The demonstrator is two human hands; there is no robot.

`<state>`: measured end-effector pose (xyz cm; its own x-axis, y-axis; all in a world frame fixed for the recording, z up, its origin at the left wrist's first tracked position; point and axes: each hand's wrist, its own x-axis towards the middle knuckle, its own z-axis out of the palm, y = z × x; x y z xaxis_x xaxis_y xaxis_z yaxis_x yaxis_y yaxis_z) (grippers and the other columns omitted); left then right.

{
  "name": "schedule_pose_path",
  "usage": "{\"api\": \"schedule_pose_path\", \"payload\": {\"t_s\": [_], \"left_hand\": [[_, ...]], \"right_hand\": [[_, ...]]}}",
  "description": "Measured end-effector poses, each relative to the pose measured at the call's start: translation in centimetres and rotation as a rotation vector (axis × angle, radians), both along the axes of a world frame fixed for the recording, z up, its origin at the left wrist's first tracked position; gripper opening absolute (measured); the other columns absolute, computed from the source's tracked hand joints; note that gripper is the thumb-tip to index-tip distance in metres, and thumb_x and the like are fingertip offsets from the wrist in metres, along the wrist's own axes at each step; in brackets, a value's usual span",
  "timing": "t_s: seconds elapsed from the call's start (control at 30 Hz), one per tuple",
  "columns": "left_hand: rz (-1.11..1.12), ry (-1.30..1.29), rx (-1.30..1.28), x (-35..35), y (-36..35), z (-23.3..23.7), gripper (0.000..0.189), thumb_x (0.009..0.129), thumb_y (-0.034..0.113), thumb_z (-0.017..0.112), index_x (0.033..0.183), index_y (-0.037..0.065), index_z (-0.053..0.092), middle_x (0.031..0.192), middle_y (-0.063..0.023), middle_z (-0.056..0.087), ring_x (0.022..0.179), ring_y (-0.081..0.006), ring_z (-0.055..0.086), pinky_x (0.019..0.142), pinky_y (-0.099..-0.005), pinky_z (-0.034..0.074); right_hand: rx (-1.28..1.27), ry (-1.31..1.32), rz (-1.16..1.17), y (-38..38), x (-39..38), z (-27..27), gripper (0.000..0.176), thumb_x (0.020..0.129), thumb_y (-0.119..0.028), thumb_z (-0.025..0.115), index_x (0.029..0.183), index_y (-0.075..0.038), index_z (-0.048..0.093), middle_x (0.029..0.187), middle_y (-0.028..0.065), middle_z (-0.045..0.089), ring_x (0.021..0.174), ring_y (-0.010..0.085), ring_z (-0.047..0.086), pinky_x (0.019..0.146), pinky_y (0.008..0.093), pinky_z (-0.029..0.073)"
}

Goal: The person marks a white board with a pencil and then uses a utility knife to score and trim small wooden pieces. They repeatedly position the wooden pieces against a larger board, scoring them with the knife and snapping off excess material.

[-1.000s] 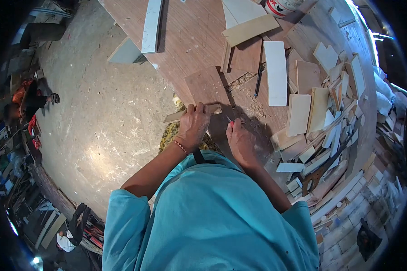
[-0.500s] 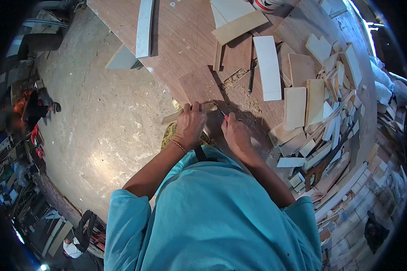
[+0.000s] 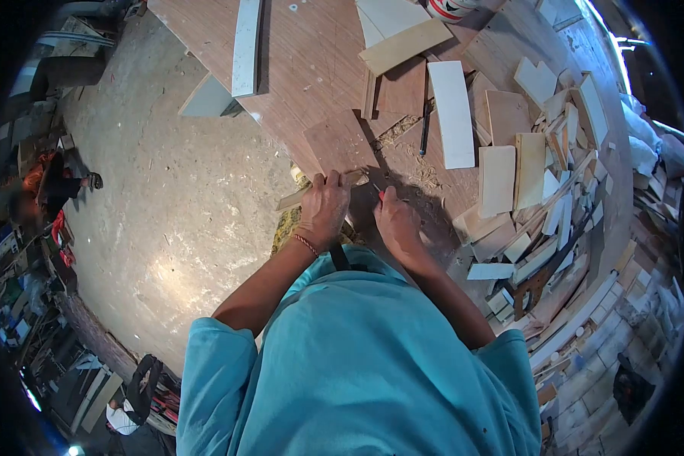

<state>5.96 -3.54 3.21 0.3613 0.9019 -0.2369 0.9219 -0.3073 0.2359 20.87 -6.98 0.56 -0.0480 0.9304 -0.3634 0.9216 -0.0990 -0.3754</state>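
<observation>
My left hand [image 3: 325, 205] is closed on a narrow wooden strip [image 3: 290, 201], whose ends stick out on both sides of the fingers. Close beside it on the right, my right hand [image 3: 397, 220] grips a small red-handled tool [image 3: 381, 195]; its tip points up and left toward the strip's right end. Just beyond my hands a flat brown board [image 3: 337, 140] lies on the wooden worktable [image 3: 304, 68]. Curled shavings [image 3: 425, 173] and a dark pen-like stick [image 3: 424, 131] lie to the right of it.
A white board [image 3: 452, 114] and many wood offcuts [image 3: 496, 181] cover the table's right side. A handsaw [image 3: 530, 292] rests among them. A long white strip [image 3: 246, 49] lies at the far left. Another person [image 3: 49, 186] is at the left across the floor.
The red-handled tool's tip has moved slightly away from the strip's end, up and to the right. Both hands have shifted slightly right, still holding their things.
</observation>
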Motion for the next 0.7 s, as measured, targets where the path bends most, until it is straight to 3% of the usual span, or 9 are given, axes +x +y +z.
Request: {"api": "schedule_pose_path", "payload": {"t_s": [0.33,0.47,0.7], "left_hand": [[0.059,0.047,0.073,0.3,-0.2,-0.5,0.021,0.067,0.007,0.056,0.086,0.002,0.051,0.080,-0.0114,0.052,0.073,-0.0276,0.054,0.055,-0.0359,0.048],[0.033,0.072,0.058,0.2,-0.1,-0.2,0.018,0.070,0.008,0.055,0.086,0.001,0.054,0.080,-0.0121,0.054,0.074,-0.0276,0.056,0.054,-0.0334,0.050],[0.049,0.006,0.003,0.1,-0.3,-0.4,0.021,0.068,0.007,0.056,0.087,0.001,0.051,0.083,-0.0131,0.053,0.076,-0.0288,0.054,0.057,-0.0354,0.049]], "right_hand": [[0.027,0.092,0.003,0.4,0.1,1.4,0.016,0.082,-0.018,0.048,0.080,-0.003,0.043,0.061,0.0208,0.057,0.059,0.0379,0.059,0.052,0.0478,0.048],[0.042,0.138,-0.046,-0.1,-0.4,1.4,0.016,0.082,-0.018,0.048,0.080,-0.003,0.043,0.061,0.0205,0.057,0.059,0.0377,0.059,0.052,0.0481,0.048],[-0.022,-0.103,-0.020,-0.1,-0.9,-0.4,0.013,0.081,-0.015,0.049,0.084,-0.005,0.043,0.060,0.0176,0.059,0.061,0.0337,0.062,0.050,0.0425,0.050]]}}
